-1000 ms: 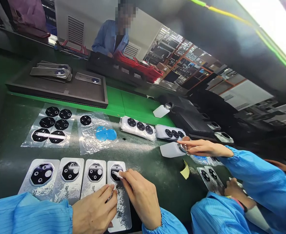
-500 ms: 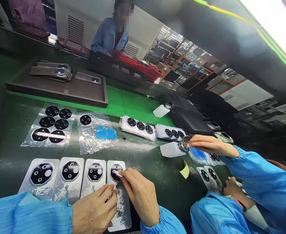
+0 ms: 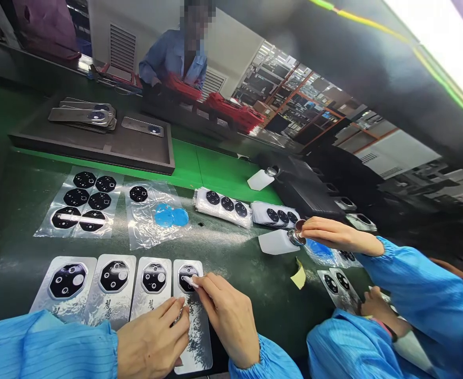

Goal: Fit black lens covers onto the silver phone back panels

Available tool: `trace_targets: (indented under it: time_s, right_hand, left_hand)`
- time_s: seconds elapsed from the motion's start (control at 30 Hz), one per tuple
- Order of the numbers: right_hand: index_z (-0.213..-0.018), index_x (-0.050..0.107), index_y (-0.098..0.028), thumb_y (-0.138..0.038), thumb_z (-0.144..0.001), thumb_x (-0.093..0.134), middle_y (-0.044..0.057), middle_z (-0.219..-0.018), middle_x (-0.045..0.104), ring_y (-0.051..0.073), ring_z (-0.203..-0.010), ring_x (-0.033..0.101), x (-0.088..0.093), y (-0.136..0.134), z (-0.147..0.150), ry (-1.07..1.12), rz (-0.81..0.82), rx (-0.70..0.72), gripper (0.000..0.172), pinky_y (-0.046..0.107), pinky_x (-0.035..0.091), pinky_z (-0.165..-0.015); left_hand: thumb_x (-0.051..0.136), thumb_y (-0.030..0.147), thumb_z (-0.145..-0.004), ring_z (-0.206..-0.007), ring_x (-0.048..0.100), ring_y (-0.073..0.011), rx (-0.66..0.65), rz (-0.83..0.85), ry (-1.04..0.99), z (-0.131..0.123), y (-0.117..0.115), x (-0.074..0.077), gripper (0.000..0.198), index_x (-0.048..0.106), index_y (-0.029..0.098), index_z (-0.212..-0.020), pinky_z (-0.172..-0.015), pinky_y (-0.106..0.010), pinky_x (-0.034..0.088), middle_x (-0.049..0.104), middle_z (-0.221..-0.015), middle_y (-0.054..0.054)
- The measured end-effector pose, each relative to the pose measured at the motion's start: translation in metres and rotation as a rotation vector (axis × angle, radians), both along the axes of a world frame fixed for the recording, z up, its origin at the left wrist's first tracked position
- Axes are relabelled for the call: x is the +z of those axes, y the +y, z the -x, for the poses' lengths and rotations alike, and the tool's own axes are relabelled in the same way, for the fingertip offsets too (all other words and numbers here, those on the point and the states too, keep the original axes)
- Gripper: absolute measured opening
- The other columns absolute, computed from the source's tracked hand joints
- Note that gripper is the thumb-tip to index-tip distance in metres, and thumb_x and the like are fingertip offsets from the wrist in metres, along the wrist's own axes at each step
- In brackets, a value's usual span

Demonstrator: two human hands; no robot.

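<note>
Four silver phone back covers lie in a row, each with a black octagonal camera panel. On the rightmost cover (image 3: pixel 199 337), my right hand (image 3: pixel 231 316) pinches a small white wipe (image 3: pixel 190 281), its pointed end touching the camera panel (image 3: pixel 186 272). My left hand (image 3: pixel 156 337) is closed with bent fingers over that cover's left edge, gripping it. Left of it stand the third cover (image 3: pixel 152 302), the second cover (image 3: pixel 108 305) and the leftmost cover (image 3: pixel 45 300), partly hidden by my sleeve.
Clear film sheets (image 3: pixel 115 205) with black octagons, a film with blue discs (image 3: pixel 152 231), and film stacks (image 3: pixel 223 210) lie beyond. A co-worker's hand (image 3: pixel 334 234) is at a white bottle (image 3: pixel 278 242) on the right. A dark tray (image 3: pixel 136 152) holds more covers. A yellow scrap (image 3: pixel 299 275) lies nearby.
The wipe has shifted very slightly on the camera panel; my left hand stays put. The co-worker's hand at the bottle moved slightly left. The person behind moved red items.
</note>
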State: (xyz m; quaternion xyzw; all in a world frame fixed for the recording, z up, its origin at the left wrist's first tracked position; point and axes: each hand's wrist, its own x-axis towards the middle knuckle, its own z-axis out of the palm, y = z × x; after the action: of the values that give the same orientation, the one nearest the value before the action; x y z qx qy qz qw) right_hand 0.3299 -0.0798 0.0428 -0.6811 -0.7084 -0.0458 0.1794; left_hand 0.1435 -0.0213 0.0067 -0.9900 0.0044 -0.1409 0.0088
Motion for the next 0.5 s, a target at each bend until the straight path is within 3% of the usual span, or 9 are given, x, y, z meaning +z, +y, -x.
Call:
trace_targets:
  time_s: [0.5]
  right_hand:
    - [-0.087,0.071,-0.038,-0.028,-0.100,0.040,0.002,-0.073,0.069,0.015,-0.064,0.068,0.0019,0.0021,-0.0004,0.046,0.044,0.034,0.036,0.025,0.047,-0.050]
  left_hand:
    - [0.052,0.042,-0.097,-0.117,0.058,-0.0318,0.004,-0.004,0.000,0.0000,-0.0001,-0.0027,0.040,0.064,0.007,-0.111,-0.103,-0.042,0.040,0.064,-0.121,-0.016]
